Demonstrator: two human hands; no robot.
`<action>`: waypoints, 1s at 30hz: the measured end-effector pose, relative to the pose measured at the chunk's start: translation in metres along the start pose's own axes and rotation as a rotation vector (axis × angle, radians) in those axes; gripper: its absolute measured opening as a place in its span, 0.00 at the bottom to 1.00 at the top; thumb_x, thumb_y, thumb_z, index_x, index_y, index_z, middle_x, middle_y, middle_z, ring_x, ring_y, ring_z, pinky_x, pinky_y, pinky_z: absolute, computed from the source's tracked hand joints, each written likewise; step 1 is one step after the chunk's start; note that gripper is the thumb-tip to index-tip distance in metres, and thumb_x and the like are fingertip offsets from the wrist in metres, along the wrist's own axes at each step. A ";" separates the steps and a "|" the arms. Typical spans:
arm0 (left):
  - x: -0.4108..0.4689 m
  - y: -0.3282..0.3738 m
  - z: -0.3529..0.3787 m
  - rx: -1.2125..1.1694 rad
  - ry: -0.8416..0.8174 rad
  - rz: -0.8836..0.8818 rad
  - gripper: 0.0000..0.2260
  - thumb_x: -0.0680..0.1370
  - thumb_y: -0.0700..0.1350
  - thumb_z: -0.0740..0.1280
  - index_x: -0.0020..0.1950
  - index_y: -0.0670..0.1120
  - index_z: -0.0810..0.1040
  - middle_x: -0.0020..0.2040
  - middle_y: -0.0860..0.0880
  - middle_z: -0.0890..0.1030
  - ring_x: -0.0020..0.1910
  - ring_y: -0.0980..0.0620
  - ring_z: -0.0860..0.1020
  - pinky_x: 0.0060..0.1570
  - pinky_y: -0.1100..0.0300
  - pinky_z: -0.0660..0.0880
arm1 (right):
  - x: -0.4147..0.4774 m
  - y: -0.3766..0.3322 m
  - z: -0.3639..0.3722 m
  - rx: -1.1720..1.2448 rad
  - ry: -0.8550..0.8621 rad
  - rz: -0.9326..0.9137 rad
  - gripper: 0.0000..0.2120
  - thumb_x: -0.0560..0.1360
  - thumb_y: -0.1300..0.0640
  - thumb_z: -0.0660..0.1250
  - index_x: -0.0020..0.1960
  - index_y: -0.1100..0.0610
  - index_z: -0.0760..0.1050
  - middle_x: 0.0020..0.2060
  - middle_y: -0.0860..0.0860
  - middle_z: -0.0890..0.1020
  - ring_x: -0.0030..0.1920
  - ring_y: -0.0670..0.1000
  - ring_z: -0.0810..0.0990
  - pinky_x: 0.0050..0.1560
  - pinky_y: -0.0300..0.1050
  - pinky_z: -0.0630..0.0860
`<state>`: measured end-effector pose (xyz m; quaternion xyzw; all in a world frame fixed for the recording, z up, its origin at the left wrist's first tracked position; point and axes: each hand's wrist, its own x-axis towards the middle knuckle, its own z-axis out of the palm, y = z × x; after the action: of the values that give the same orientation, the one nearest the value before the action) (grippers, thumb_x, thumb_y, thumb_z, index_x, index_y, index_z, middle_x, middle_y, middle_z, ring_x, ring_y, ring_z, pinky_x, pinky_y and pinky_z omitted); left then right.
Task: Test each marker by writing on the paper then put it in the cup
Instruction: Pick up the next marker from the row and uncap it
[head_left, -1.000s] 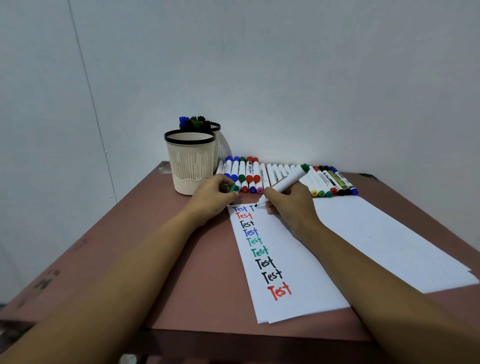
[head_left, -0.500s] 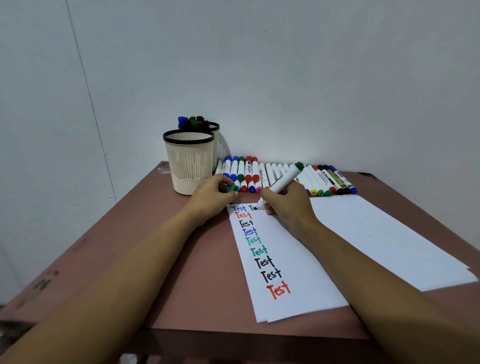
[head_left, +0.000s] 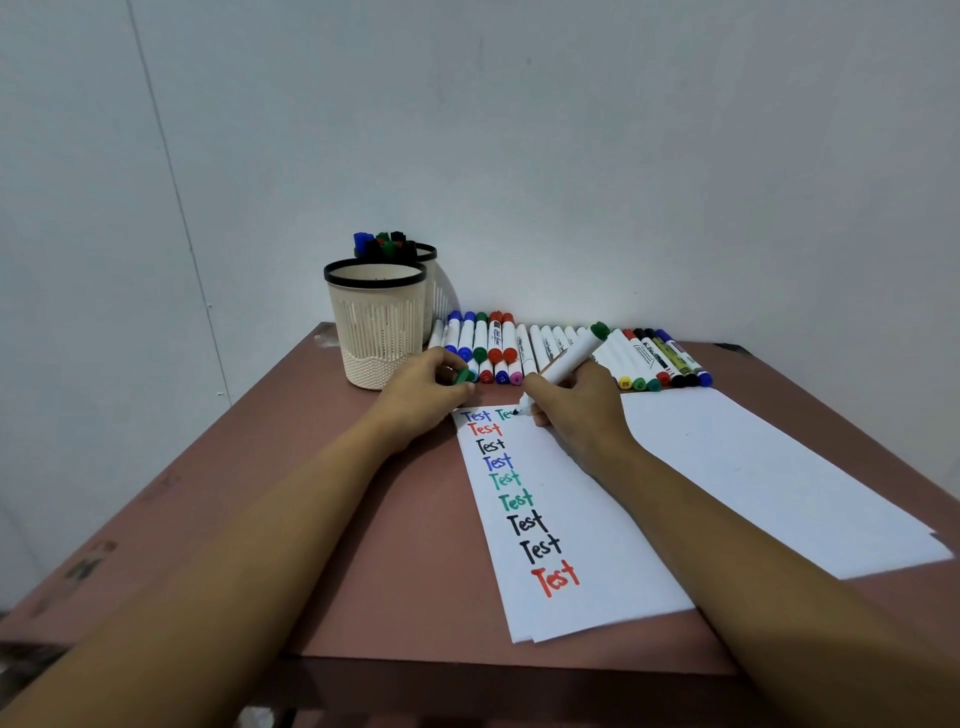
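My right hand grips a white marker with a green end, its tip touching the top of the white paper beside a second green "Te". A column of coloured "Test" words runs down the paper's left side. My left hand pinches the green cap at the paper's top left corner. A cream cup with a black rim stands behind my left hand. Behind it, a second cup holds several markers.
A row of several capped markers lies along the back of the reddish-brown table against the white wall. More white sheets lie to the right. The table's front edge is close below the paper.
The marker tip has moved a little to the right along the top line, and the green word has grown from "T" to "Te" and beyond. My left hand stayed in place with the cap.
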<state>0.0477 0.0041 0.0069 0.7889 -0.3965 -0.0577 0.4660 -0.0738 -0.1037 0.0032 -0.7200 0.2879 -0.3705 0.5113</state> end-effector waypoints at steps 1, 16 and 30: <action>0.000 0.000 0.000 -0.001 0.000 0.000 0.13 0.75 0.44 0.68 0.59 0.45 0.75 0.51 0.50 0.75 0.52 0.53 0.73 0.49 0.62 0.69 | 0.000 0.000 0.000 -0.005 0.006 -0.002 0.05 0.71 0.60 0.69 0.40 0.59 0.73 0.31 0.52 0.78 0.31 0.49 0.76 0.44 0.51 0.79; 0.000 0.000 0.000 0.024 0.001 0.004 0.13 0.75 0.45 0.68 0.59 0.46 0.75 0.51 0.50 0.74 0.52 0.53 0.73 0.49 0.62 0.68 | 0.003 0.003 0.000 -0.015 0.040 0.014 0.07 0.72 0.60 0.69 0.46 0.63 0.76 0.35 0.54 0.79 0.35 0.51 0.79 0.45 0.50 0.80; 0.000 0.000 0.000 0.017 -0.007 0.010 0.13 0.76 0.44 0.68 0.59 0.45 0.74 0.52 0.49 0.75 0.52 0.53 0.74 0.48 0.62 0.69 | 0.004 0.003 0.000 0.013 0.014 0.011 0.04 0.71 0.60 0.68 0.43 0.60 0.74 0.34 0.54 0.78 0.34 0.51 0.77 0.41 0.49 0.78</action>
<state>0.0475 0.0044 0.0069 0.7907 -0.4024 -0.0547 0.4582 -0.0720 -0.1076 0.0010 -0.7122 0.2932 -0.3747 0.5161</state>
